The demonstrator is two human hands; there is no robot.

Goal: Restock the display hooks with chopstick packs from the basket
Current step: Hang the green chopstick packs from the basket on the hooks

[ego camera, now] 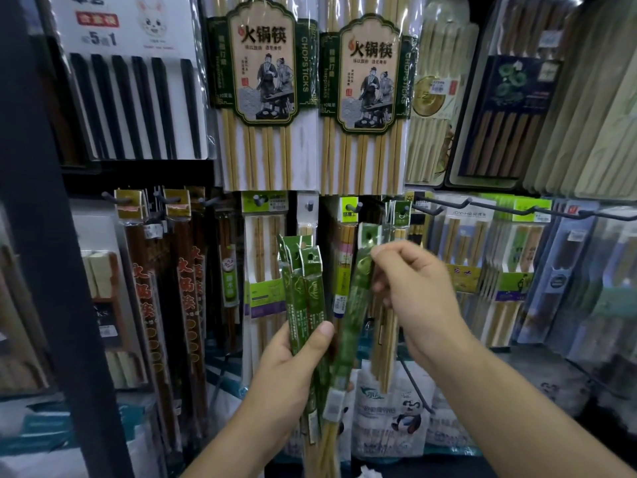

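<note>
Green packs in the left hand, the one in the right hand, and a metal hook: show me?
bunch of green packs (303, 298), head view, middle of the wrappers.
single green pack (355, 305), head view, middle of its green wrapper.
metal hook (444, 202), head view, its bare rod.

dark shelf post (41, 236) (dim light)

Low centre: left hand (293, 357) grips bundle of green-sleeved bamboo chopstick packs (303, 291). Just right of it, right hand (417, 294) pinches single green-sleeved pack (355, 305), which stands between the two hands. Above right hand juts black wire display hook (444, 203).
</note>
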